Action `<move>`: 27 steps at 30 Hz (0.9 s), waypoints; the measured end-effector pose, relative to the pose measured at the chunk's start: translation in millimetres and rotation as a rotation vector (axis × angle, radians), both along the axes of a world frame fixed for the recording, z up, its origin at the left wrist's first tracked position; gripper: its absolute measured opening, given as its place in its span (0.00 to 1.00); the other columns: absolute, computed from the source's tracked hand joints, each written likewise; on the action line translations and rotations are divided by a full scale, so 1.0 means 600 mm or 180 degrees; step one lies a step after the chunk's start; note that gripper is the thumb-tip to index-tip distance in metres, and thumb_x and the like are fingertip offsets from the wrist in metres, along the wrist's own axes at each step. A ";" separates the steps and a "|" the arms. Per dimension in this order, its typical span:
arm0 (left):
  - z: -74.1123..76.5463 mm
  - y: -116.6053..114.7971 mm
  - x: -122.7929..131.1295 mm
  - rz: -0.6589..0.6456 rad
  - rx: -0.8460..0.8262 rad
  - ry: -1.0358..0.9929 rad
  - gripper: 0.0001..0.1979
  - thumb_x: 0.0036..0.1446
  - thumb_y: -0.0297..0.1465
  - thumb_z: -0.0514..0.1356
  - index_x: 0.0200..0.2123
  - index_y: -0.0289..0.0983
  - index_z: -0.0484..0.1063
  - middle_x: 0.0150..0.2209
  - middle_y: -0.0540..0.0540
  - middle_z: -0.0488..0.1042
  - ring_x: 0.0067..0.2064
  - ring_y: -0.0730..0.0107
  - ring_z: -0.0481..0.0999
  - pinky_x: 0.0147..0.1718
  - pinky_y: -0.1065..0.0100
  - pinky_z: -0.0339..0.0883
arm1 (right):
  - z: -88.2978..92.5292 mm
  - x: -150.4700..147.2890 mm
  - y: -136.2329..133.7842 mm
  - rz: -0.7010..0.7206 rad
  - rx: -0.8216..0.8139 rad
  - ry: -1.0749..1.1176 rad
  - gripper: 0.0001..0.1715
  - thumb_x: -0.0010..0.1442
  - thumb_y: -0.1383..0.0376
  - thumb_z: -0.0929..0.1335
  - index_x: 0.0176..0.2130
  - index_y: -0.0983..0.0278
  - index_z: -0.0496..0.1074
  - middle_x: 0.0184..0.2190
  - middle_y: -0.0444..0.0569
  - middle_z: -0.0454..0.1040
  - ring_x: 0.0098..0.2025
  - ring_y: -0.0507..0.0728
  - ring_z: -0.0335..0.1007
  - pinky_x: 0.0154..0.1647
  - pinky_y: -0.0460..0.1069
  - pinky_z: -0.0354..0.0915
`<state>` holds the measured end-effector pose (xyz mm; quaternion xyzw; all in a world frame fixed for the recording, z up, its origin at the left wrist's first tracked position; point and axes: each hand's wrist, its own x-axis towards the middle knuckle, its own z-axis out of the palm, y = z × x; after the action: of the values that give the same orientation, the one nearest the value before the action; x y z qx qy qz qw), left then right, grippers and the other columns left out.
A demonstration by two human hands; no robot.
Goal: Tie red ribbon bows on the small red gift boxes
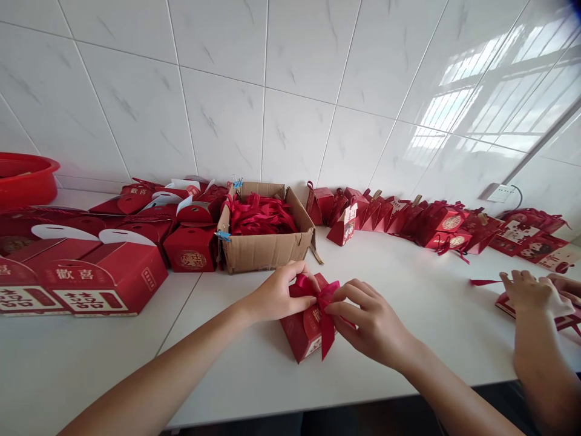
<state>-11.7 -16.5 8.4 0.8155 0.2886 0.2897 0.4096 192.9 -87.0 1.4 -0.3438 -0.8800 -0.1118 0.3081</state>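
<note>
A red gift box [297, 336] with printed characters rests on the white table in front of me. On its top is a bright red ribbon [327, 333] formed into a bow, one tail hanging down the front. My left hand [279, 295] pinches the bow's left loop between thumb and fingers. From the other side my right hand [370, 315] has its fingertips closed on the ribbon near the knot and right loop. Part of the box is hidden behind the ribbon and my fingers.
A cardboard box [272, 251] full of red ribbons stands behind. Larger red boxes [136, 278] fill the left, near a red basin [27, 178]. Small red boxes [385, 215] line the wall. At right, another person's hands [538, 293] work on a red box.
</note>
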 end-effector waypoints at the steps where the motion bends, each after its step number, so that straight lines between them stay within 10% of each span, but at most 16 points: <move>1: 0.000 -0.001 0.000 0.0037 0.0062 -0.0012 0.07 0.50 0.30 0.63 0.34 0.38 0.68 0.37 0.48 0.72 0.42 0.64 0.71 0.45 0.63 0.64 | 0.000 -0.002 0.000 0.0003 -0.0012 0.0017 0.09 0.59 0.74 0.66 0.38 0.62 0.70 0.34 0.50 0.74 0.33 0.55 0.64 0.33 0.51 0.64; 27: -0.017 0.006 0.011 -0.0189 -0.0378 -0.0458 0.05 0.50 0.27 0.63 0.33 0.36 0.70 0.37 0.46 0.75 0.43 0.64 0.73 0.45 0.63 0.64 | -0.013 -0.018 -0.020 0.0541 -0.0349 0.0464 0.13 0.57 0.77 0.66 0.40 0.61 0.68 0.33 0.47 0.75 0.34 0.54 0.64 0.34 0.51 0.62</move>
<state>-5.1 -13.0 -1.6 0.7750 0.2507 0.3177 0.4854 181.8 -98.7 -6.6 -0.2915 -0.8860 -0.0116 0.3604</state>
